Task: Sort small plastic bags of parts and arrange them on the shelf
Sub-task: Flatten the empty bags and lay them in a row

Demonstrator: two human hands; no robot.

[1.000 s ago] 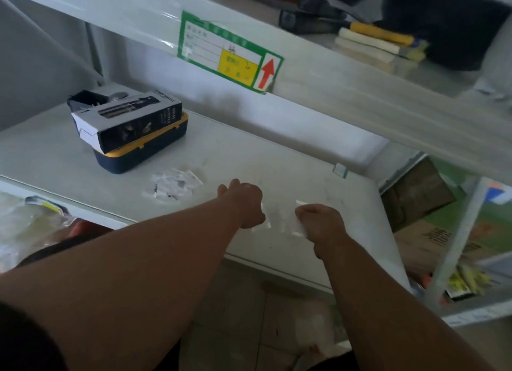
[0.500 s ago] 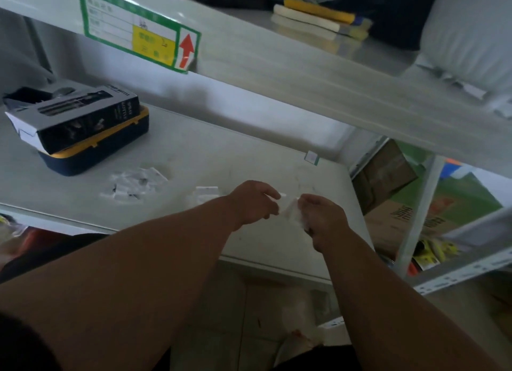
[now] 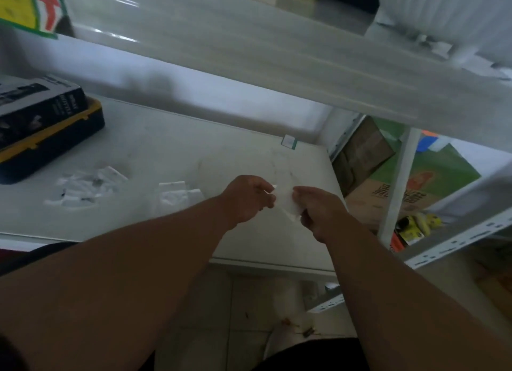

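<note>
Both my hands hold one small clear plastic bag (image 3: 285, 204) just above the white shelf (image 3: 194, 151). My left hand (image 3: 245, 199) pinches its left edge and my right hand (image 3: 318, 210) grips its right side. What the bag holds is too blurred to tell. To the left, a heap of several small bags with dark parts (image 3: 86, 189) lies on the shelf. A smaller lot of clear bags (image 3: 177, 194) lies between that heap and my left hand.
A black box (image 3: 36, 104) sits on a navy and yellow case (image 3: 55, 146) at the shelf's left. The upper shelf (image 3: 277, 54) overhangs close above. A small green-edged tag (image 3: 288, 141) lies at the back right. Cardboard boxes (image 3: 388, 187) stand beyond the right post (image 3: 399, 182).
My hands have lifted off the shelf and come together with one bag between them. A small lot of bags now lies uncovered to the left. The view has swung right.
</note>
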